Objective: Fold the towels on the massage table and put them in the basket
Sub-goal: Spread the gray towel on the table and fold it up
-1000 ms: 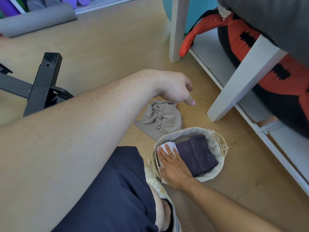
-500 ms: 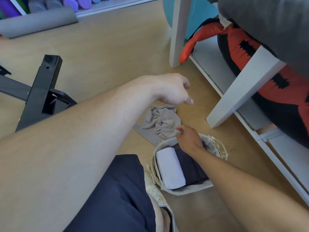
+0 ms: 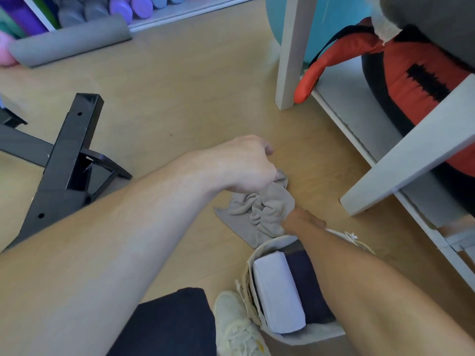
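Gripping the crumpled grey towel [image 3: 262, 209]: left hand [image 3: 246, 165] and right hand [image 3: 303, 222], fingers curled into it.

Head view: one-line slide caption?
Both hands, left and right, grasp crumpled grey towel beside basket.

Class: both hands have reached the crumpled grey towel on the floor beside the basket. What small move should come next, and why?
Probably lift the grey towel clear of the floor and shake it flat. Left hand and right hand both grasp it, it is still bunched, and the basket holds only folded towels.
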`<control>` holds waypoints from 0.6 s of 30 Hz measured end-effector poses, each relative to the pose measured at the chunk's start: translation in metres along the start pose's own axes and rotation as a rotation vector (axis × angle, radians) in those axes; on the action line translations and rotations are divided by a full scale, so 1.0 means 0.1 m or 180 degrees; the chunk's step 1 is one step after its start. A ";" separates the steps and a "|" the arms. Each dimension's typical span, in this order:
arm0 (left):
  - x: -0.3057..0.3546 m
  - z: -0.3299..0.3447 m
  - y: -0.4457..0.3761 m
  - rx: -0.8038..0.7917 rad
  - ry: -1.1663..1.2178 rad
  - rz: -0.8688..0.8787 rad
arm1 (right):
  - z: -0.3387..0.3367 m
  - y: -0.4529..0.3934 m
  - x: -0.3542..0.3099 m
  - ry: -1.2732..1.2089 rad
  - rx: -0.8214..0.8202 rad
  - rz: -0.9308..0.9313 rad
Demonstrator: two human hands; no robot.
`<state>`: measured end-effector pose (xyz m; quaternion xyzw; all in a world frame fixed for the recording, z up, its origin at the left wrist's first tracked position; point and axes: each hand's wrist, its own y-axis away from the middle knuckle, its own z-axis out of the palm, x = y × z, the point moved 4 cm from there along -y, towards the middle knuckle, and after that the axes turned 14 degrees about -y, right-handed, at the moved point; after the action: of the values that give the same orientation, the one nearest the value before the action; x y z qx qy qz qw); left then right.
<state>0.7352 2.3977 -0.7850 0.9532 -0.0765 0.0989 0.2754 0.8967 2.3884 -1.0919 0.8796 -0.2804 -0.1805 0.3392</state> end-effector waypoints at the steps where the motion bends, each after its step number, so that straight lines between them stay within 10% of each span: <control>1: -0.03 0.00 -0.02 0.0007 -0.0052 -0.0026 | 0.00 -0.04 -0.02 -0.0123 0.0043 -0.0113; 8: -0.04 -0.03 -0.05 0.0031 -0.0111 -0.0093 | -0.63 0.56 -0.47 -0.2756 0.0215 -0.1882; 15: 0.15 -0.27 0.16 0.0964 0.1015 0.0401 | -1.79 2.15 -0.51 -0.3179 -0.0284 -0.3384; 18: 0.31 -0.35 0.36 0.0568 0.1874 0.1036 | -2.12 2.68 -0.29 -0.2851 -0.0530 -0.3503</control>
<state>0.7529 2.3838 -0.7304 0.8794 -0.1358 0.4185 0.1819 0.8825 2.3466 -0.7515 0.7061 0.1065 -0.6902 0.1172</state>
